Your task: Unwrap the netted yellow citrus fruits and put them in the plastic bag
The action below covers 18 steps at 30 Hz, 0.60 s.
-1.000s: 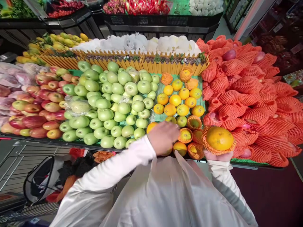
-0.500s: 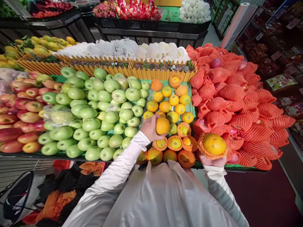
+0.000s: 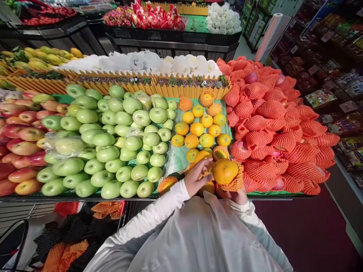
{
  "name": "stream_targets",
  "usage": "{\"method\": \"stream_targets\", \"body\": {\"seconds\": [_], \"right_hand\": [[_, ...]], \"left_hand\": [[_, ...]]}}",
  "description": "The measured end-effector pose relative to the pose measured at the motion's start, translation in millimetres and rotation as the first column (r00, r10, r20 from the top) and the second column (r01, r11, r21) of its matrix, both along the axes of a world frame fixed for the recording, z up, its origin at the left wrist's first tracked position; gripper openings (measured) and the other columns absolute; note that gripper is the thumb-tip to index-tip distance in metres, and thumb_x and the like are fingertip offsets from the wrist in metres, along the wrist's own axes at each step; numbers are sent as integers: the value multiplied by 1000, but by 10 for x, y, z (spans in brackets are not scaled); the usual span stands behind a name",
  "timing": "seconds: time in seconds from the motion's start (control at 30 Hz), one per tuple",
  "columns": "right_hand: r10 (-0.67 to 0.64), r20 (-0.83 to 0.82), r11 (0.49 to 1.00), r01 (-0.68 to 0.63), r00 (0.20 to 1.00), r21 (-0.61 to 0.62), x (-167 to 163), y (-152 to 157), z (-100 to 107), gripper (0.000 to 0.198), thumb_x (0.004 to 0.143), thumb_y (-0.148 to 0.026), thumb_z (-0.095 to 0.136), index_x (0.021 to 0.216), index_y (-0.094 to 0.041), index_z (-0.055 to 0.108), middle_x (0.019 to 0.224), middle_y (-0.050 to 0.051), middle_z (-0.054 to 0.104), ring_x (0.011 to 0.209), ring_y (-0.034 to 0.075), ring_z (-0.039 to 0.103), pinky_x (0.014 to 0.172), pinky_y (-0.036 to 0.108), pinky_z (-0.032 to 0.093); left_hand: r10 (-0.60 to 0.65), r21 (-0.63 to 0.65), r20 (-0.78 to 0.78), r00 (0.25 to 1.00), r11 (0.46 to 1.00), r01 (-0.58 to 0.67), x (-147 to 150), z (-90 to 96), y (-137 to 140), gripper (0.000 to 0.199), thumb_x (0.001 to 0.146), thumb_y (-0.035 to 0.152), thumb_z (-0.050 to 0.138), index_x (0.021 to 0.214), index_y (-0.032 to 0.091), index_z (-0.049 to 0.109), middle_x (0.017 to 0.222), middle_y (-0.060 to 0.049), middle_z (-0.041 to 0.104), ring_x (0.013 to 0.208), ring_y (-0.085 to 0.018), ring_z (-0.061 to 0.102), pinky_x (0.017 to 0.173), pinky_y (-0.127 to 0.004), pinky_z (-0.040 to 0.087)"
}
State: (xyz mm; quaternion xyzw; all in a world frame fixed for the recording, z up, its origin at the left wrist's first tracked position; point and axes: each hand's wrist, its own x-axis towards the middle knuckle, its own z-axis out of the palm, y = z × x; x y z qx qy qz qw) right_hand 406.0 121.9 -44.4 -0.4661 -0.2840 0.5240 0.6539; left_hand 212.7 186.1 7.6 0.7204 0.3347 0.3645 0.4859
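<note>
Noted: large orange (image 3: pixel 225 172), partly sleeved in foam net (image 3: pixel 237 183), above front edge of display (image 3: pixel 175 166), right of centre. Held from below by right hand (image 3: pixel 239 196), with fingers mostly hidden. Seen just beside: left hand (image 3: pixel 197 176), with thumb and fingers parted. Judged as two-handed handling, calling next for steady support below.

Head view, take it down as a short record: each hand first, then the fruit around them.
Right hand: holds large orange in orange net
Left hand: fingers beside that orange, touch unclear
Middle: smaller oranges
Left: green apples, then red apples
Right: red-netted fruit
Behind oranges: yellow fence
</note>
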Motion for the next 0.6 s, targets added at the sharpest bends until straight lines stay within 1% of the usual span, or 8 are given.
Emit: {"method": "stream_targets", "body": {"seconds": [0.07,0.13,0.2,0.27,0.33,0.4,0.5,0.6], "right_hand": [[28,150,989,-49,988,139,-216,-46,112,62,67,-27,77,125,-25,54,127,9,56,110,18,59,92,33,52],[31,343,956,-127,939,263,-405,-61,273,64,67,-12,74,126,-27,56,124,5,58,110,15,59,92,26,51],[-3,420,929,-152,907,336,-548,-57,417,59,65,-3,72,118,-27,62,112,1,64,99,11,63,85,19,52],[-66,449,931,-107,891,349,-656,-57,485,49,64,0,71,105,-24,68,98,-1,68,87,10,65,77,16,53],[-117,450,946,-38,885,322,-759,-73,457,38,66,0,69,96,-23,70,89,-1,68,79,10,64,73,17,53],[-121,431,954,-16,894,300,-884,-105,356,35,72,-1,65,95,-27,72,90,-2,67,82,11,63,78,21,52],[-77,384,952,-48,920,304,-1122,-166,193,39,83,-6,58,108,-35,70,109,-2,65,96,14,62,86,28,51],[-29,404,933,-120,914,339,-1367,-215,171,42,88,-11,54,121,-35,64,123,1,60,109,19,59,83,32,53]], "left_hand": [[-55,-134,160,986,988,77,-38,-7,-167,66,90,42,57,145,17,30,141,-11,37,126,-19,42,104,-28,39],[15,-185,251,968,982,33,-110,-49,-282,63,89,41,58,140,15,34,140,-11,36,131,-21,36,111,-30,31],[88,-260,288,954,965,-10,-236,-91,-348,59,91,44,54,137,12,36,128,-13,43,108,-19,51,95,-29,44],[135,-379,302,944,925,-11,-407,-117,-382,66,90,52,51,139,12,30,112,-12,46,73,-11,51,66,-26,46],[182,-483,318,930,876,-7,-595,-130,-402,78,86,58,50,143,13,23,94,-8,45,55,-7,39,52,-24,37],[253,-557,319,913,830,-36,-769,-144,-416,90,80,62,52,144,9,19,86,-6,43,56,-9,40,51,-25,36],[342,-642,297,892,763,-79,-988,-183,-431,103,72,70,52,142,1,19,89,-9,45,53,-9,40,47,-27,33],[320,-626,282,905,776,-80,-1186,-217,-428,97,76,73,47,139,4,23,90,-9,46,50,-8,37,45,-27,31]]}}
